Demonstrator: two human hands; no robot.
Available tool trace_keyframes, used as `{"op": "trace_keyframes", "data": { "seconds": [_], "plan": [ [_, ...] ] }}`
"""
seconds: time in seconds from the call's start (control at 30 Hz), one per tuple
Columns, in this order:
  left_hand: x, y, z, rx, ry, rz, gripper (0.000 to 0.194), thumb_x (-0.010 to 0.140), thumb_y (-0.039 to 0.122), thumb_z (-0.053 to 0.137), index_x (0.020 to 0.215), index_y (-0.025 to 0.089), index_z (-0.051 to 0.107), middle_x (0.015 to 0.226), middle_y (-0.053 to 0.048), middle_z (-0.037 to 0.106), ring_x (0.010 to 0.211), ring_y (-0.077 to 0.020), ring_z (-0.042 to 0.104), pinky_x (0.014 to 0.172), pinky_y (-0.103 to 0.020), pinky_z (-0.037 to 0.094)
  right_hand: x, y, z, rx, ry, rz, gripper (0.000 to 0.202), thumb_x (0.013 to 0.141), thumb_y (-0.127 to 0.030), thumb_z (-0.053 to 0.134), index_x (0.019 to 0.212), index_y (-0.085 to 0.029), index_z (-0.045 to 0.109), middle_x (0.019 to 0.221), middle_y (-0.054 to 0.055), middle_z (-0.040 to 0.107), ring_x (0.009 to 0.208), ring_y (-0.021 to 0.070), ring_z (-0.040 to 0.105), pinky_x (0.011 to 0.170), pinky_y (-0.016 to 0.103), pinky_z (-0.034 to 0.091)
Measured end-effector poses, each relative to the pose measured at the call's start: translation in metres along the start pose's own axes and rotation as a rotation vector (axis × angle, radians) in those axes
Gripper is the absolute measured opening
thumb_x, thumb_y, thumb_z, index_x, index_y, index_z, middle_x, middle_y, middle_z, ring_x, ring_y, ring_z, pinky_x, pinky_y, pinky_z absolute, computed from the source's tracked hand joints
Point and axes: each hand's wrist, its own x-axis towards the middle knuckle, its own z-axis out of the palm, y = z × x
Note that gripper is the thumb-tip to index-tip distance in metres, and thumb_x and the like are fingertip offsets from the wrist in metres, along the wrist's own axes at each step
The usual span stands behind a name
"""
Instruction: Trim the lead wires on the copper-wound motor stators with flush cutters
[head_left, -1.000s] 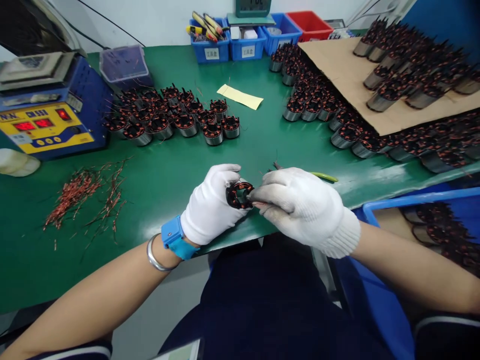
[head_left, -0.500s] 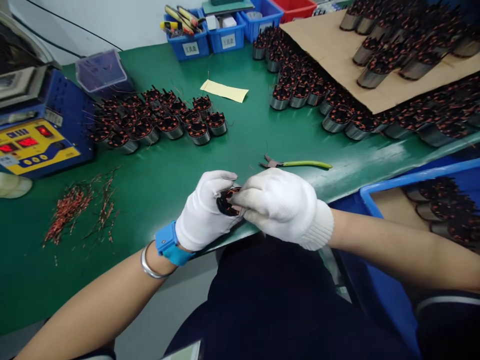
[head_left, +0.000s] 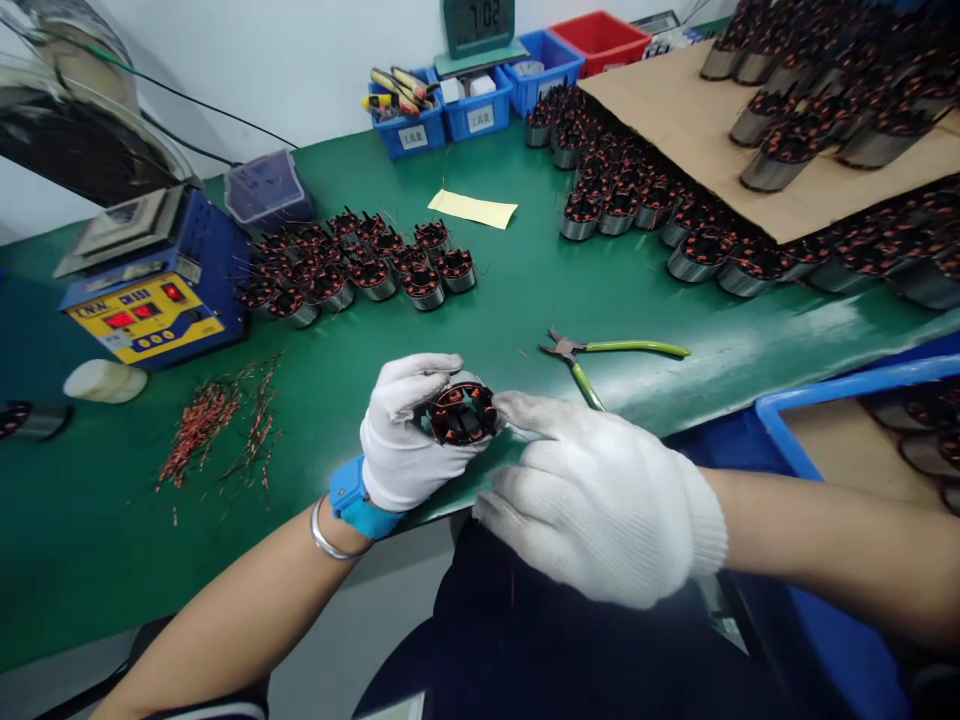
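In the head view my left hand [head_left: 412,435], in a white glove, wraps round a motor stator [head_left: 463,413] above the front edge of the bench. Its open end faces up, with copper windings and a black core showing. My right hand [head_left: 600,490], also gloved, is beside it, the index fingertip at the stator's right rim. The other fingers are apart from that finger and bent lower down; the thumb is hidden. A thin copper-coloured strand [head_left: 512,582] shows below the right hand. Cutting pliers [head_left: 574,348] with green handles lie spread just beyond.
Several stators [head_left: 375,275] stand at left centre, more at right under and on a cardboard sheet [head_left: 675,130]. Wire scraps [head_left: 206,425] lie left, near a blue-yellow soldering station [head_left: 150,310]. A blue bin [head_left: 780,420] is at right, tool boxes [head_left: 412,135] behind.
My right hand has moved off the stator's top, down and to the right, its index finger now straighter. More of the stator shows. The whole view has shifted.
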Motion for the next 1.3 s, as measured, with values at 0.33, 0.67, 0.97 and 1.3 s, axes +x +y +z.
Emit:
{"op": "trace_keyframes", "data": {
  "seconds": [0.33,0.67,0.97,1.3],
  "plan": [
    [0.017,-0.012,0.006,0.411,-0.26,-0.441,0.062,0.054,0.06,0.08,0.097,0.021,0.06,0.093,-0.006,0.069,0.085,-0.0249,0.067,0.075,-0.04,0.056,-0.017,0.065,0.023,-0.125,-0.259,0.489,0.024,0.089,-0.026,0.048,0.091,-0.016,0.069,0.081,0.008,0.068,0.077,0.0227,0.063,0.074,0.036,0.044],
    [0.021,-0.008,-0.009,0.308,-0.445,-0.489,0.07,0.06,0.062,0.075,0.115,0.023,0.057,0.105,-0.005,0.068,0.093,-0.0246,0.067,0.084,-0.039,0.055,-0.009,0.065,0.028,-0.01,-0.437,0.639,0.023,0.09,-0.031,0.048,0.087,-0.02,0.067,0.083,0.006,0.069,0.074,0.0207,0.062,0.067,0.031,0.039],
    [0.023,-0.009,-0.006,0.351,-0.485,-0.4,0.056,0.065,0.059,0.072,0.105,0.023,0.06,0.099,-0.004,0.067,0.085,-0.0227,0.066,0.077,-0.036,0.053,-0.011,0.074,0.02,0.147,-0.25,0.744,0.064,0.073,-0.048,0.069,0.131,-0.025,0.054,0.128,0.005,0.06,0.103,0.0249,0.061,0.074,0.031,0.045],
    [0.027,-0.005,-0.008,0.354,-0.58,-0.357,0.045,0.073,0.061,0.064,0.097,0.023,0.06,0.093,-0.001,0.062,0.08,-0.0187,0.061,0.071,-0.032,0.047,0.0,0.075,0.028,0.342,-0.408,0.82,0.032,0.093,-0.038,0.044,0.082,-0.018,0.067,0.075,0.002,0.066,0.064,0.014,0.055,0.059,0.026,0.035]
  ]
}}
